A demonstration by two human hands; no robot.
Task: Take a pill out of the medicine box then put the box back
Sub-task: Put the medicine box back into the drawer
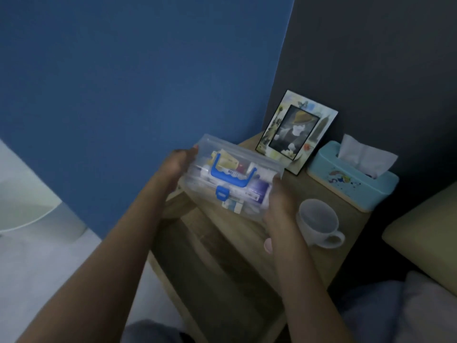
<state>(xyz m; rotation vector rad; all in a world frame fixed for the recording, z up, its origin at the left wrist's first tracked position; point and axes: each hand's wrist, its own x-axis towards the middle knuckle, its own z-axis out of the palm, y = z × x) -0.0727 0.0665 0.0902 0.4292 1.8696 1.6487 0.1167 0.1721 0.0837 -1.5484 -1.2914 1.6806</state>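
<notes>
The medicine box (232,179) is clear plastic with a blue handle and a blue latch, and packets show through its closed lid. I hold it in the air over the wooden bedside table (247,233). My left hand (176,162) grips its left end. My right hand (278,204) grips its right end. A small pink thing (268,245), perhaps a pill, lies on the table just below my right wrist.
A white cup (319,222) stands right of my right hand. Behind it are a light blue tissue box (353,179) and a picture frame (296,132) leaning on the dark wall. The table's open drawer or lower shelf (217,268) lies beneath my arms. A bed edge (425,233) is at right.
</notes>
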